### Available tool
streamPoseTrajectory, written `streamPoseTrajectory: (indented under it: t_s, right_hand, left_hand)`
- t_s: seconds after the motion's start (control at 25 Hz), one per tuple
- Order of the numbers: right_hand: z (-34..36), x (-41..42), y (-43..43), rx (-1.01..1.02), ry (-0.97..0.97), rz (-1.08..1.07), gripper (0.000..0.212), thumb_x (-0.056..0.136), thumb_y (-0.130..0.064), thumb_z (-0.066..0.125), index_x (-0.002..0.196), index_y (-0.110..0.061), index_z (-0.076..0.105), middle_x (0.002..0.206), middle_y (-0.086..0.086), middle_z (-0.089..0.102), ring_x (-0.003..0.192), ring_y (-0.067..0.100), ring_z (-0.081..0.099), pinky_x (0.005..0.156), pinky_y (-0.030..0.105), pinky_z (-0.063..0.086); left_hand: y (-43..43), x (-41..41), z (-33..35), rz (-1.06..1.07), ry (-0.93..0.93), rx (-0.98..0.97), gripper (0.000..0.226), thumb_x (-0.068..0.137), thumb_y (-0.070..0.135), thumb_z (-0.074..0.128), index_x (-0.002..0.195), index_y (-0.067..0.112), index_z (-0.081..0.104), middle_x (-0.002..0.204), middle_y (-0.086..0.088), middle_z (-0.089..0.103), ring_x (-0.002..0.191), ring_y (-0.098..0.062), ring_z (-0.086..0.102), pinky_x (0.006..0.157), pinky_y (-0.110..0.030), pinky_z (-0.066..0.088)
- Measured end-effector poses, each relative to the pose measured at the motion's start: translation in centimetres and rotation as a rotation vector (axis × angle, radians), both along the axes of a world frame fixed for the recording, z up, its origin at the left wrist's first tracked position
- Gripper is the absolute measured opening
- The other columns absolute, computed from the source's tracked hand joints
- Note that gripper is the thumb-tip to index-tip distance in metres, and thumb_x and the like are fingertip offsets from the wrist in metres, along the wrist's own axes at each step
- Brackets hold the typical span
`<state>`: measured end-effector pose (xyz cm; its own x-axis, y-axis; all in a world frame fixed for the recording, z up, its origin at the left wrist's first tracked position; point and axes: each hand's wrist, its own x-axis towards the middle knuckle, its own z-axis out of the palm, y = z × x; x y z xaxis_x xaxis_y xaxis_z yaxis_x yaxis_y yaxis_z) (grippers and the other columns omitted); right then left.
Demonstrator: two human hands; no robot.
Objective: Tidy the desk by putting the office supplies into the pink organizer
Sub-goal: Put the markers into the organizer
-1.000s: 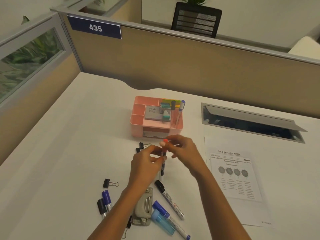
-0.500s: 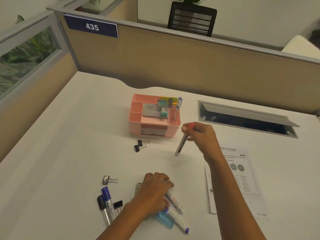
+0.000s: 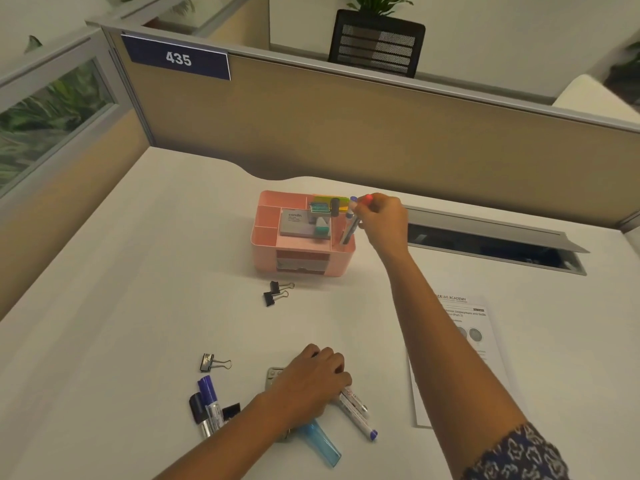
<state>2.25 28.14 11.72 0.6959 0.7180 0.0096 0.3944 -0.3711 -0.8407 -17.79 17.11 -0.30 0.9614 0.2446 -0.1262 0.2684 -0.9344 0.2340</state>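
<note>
The pink organizer stands at the middle of the white desk, with a notepad, erasers and pens inside. My right hand pinches a red-capped pen and holds it tilted, its tip down in the organizer's right compartment. Near the front of the desk my left hand curls over a white marker, partly covering a grey hole punch. A light blue tube lies beside them. Two markers and a binder clip lie to the left.
Two black binder clips lie just in front of the organizer. A printed sheet lies on the right under my right forearm. An open cable tray sits behind it. Beige partition walls bound the desk at the back and left.
My right hand has carried the red-capped pen from the desk's middle up to the organizer and lowered its tip into the right compartment. My left hand dropped onto the white marker.
</note>
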Motion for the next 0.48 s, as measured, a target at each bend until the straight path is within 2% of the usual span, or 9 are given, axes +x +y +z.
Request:
streamPoseTrajectory:
  t_s: [0.04,0.12,0.24,0.36,0.48]
  right_hand:
    - [-0.3,-0.1,0.5,-0.053,-0.029,0.002,0.033,0.089,-0.03,0.065,0.113,-0.007,0.067,0.106,0.008,0.071,0.086,0.017,0.063,0.078,0.026,0.052]
    - [-0.7,-0.4,1.3,-0.145,-0.067,0.019,0.035,0.09,-0.031,0.064,0.115,-0.007,0.065,0.109,0.008,0.069,0.082,0.015,0.057,0.072,0.024,0.045]
    - [-0.8,-0.4,1.6,-0.201,-0.125,0.029,0.034,0.093,-0.028,0.06,0.119,-0.006,0.064,0.116,0.01,0.068,0.088,0.019,0.06,0.075,0.025,0.044]
    - [-0.6,-0.1,0.8,-0.108,-0.108,-0.048,0.034,0.094,-0.022,0.06,0.124,-0.006,0.062,0.123,0.01,0.065,0.107,0.023,0.062,0.091,0.03,0.048]
    - [-0.4,-0.1,-1.7,0.009,-0.038,-0.081,0.035,0.091,-0.022,0.065,0.121,-0.006,0.063,0.119,0.007,0.067,0.106,0.021,0.063,0.09,0.025,0.046]
  left_hand:
    - [0.1,0.1,-0.3,-0.002,-0.002,0.008,0.04,0.084,0.005,0.061,0.121,0.017,0.053,0.12,-0.006,0.053,0.107,-0.025,0.048,0.095,-0.039,0.038]
    - [0.3,0.0,-0.6,0.0,-0.03,0.011,0.045,0.081,0.005,0.064,0.123,0.017,0.052,0.122,-0.007,0.054,0.108,-0.025,0.05,0.094,-0.038,0.041]
    - [0.8,-0.6,-1.4,-0.031,-0.09,-0.002,0.05,0.068,0.021,0.079,0.113,0.024,0.058,0.113,0.003,0.061,0.098,-0.015,0.058,0.085,-0.029,0.049]
    - [1.4,-0.9,-1.9,-0.048,-0.097,-0.01,0.043,0.063,0.032,0.081,0.102,0.031,0.063,0.103,0.01,0.063,0.089,-0.008,0.058,0.079,-0.022,0.05]
    - [2.3,-0.5,-1.8,-0.035,-0.093,0.01,0.039,0.06,0.035,0.082,0.094,0.031,0.064,0.093,0.013,0.062,0.08,-0.006,0.057,0.073,-0.021,0.05]
